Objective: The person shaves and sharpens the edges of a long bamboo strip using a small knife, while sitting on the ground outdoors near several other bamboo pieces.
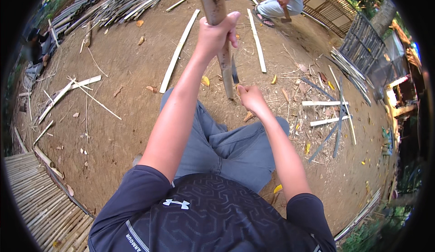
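Observation:
My left hand [216, 35] is wrapped round a long brown bamboo pole [212, 0], which stands upright and slightly tilted in front of me. The pole's lower end comes down near the ground before my crossed legs. My right hand [252, 100] is closed on the handle of a knife just right of that lower end. The knife's dark blade [234, 70] points away from me along the pole's right side; whether it touches the pole I cannot tell. Most of the handle is hidden in my fingers.
Pale split bamboo strips [180, 50] lie on the dirt, with another strip [257, 43] farther right. Crossed slats [326, 103] and shavings lie to the right. A person [283, 2] holding a hammer-like tool stands ahead. Bamboo piles [122, 7] and a slatted platform [41, 202] are at left.

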The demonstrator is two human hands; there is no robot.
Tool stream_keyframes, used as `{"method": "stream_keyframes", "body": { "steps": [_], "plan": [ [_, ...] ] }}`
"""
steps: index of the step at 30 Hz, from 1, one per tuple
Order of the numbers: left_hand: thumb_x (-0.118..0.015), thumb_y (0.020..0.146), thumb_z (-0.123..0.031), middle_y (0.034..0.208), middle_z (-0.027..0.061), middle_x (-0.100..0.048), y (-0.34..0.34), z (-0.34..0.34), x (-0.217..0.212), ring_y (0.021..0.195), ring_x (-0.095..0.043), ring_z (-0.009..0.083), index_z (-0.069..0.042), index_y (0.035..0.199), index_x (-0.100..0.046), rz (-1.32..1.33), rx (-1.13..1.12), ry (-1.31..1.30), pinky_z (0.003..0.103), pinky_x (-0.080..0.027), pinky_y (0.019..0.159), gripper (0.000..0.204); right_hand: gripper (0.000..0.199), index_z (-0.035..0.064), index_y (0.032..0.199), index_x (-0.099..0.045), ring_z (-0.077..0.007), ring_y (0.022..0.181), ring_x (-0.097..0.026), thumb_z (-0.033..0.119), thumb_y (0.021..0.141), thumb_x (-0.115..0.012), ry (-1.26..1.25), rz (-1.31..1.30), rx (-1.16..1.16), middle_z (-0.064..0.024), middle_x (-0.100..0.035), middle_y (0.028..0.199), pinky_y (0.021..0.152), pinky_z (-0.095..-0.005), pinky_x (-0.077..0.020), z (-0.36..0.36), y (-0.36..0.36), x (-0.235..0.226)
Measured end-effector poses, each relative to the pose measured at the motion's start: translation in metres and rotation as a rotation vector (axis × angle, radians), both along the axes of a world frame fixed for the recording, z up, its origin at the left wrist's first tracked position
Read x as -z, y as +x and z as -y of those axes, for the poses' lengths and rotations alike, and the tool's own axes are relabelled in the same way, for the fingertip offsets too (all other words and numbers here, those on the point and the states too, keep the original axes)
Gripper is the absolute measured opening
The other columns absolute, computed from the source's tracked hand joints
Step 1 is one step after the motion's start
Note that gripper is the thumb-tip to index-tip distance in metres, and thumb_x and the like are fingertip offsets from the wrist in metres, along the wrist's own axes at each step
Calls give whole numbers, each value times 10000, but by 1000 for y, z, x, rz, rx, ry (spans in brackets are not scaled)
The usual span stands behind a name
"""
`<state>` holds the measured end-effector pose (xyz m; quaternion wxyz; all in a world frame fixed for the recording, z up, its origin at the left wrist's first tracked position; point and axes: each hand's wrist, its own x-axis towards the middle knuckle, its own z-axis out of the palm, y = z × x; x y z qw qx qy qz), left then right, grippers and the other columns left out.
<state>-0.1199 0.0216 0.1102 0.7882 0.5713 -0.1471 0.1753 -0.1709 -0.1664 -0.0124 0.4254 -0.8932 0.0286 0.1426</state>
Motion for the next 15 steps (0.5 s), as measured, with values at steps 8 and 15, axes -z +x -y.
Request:
{"method": "stream_keyframes", "body": {
  "steps": [8,15],
  "plan": [
    [-657,934,-258,521,39,-528,6,-8,4,441,-569,156,-87,645,-497,3,-50,28,294,-494,469,372,487,-60,825,-690,-262,567,-632,371,991,-534,-30,142,16,-178,-621,618,603,-398,-470,-8,-8,22],
    [-673,927,-259,516,36,-511,1,-10,8,444,-564,159,-98,645,-485,14,11,-6,304,-493,472,375,447,-38,858,-688,-327,642,-634,367,984,-547,21,89,29,-193,-637,675,638,-415,-482,-15,-4,37]
  ]
}}
